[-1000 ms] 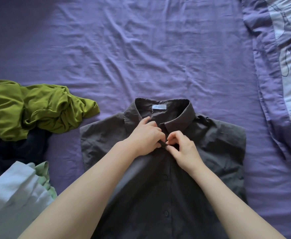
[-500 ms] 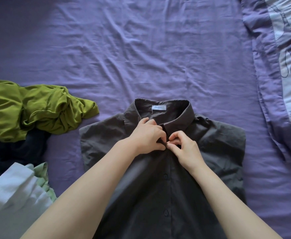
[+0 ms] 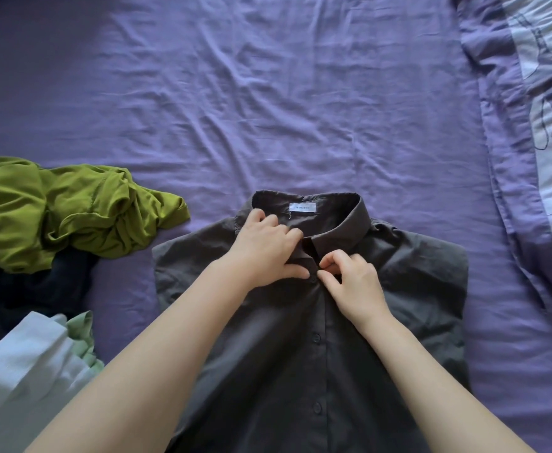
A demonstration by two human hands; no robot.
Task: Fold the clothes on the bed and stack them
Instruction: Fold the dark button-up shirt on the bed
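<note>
Head view: left hand and right hand pinch grey shirt placket just below its collar.

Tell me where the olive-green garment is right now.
In the head view the olive-green garment lies crumpled at the left side of the purple bed sheet, on top of a dark garment and just left of the grey shirt.
</note>
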